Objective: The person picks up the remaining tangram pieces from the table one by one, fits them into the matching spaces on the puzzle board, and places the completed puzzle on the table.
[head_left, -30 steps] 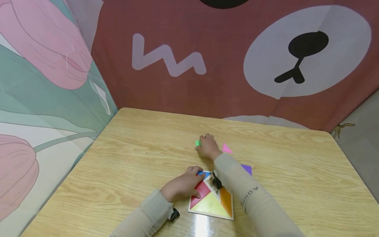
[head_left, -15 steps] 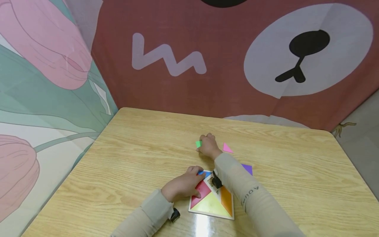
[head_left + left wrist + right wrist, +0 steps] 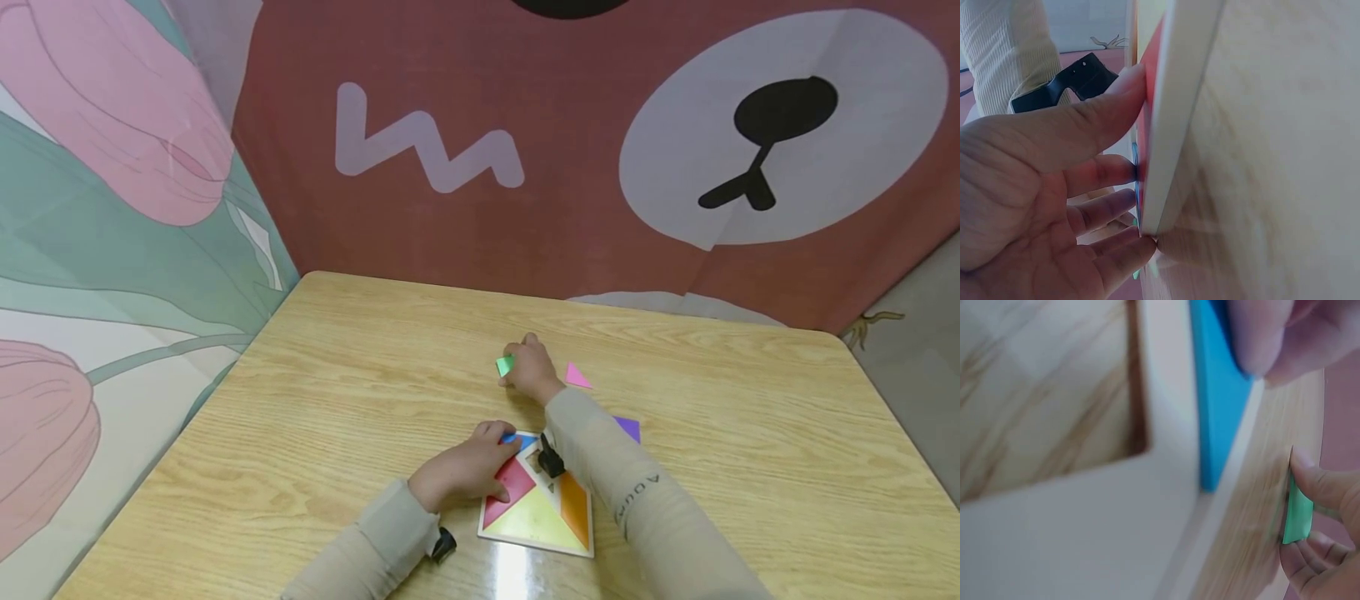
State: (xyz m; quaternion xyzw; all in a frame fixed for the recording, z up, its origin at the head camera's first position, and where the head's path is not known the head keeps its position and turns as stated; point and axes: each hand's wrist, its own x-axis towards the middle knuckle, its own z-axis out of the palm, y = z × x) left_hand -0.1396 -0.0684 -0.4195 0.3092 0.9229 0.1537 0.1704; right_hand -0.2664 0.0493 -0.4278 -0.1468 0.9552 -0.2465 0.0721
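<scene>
My left hand (image 3: 461, 468) rests on the near-left side of a square tangram board (image 3: 1066, 544), its thumb on the red piece (image 3: 514, 481). Its other fingertips touch the blue piece (image 3: 1215, 394) and the board's edge in the left wrist view. Beyond the board, my right hand (image 3: 531, 372) pinches a small green piece (image 3: 1299, 517) between thumb and fingers, tilted up at the table surface. Yellow (image 3: 536, 518) and orange (image 3: 574, 510) pieces lie in the board. An open recess shows beside the blue piece, partly covered by the right wrist's black camera.
A pink triangle (image 3: 577, 377) lies on the wooden table (image 3: 337, 392), right of my right hand. Partly behind the right sleeve (image 3: 637, 492) is a purple piece (image 3: 628, 429). A printed cloth (image 3: 450, 233) hangs behind the table's far edge.
The green piece, pinched by my right hand, has tipped from lying flat to a tilt. My right hand has shifted very slightly right. The left hand stays in place on the board.
</scene>
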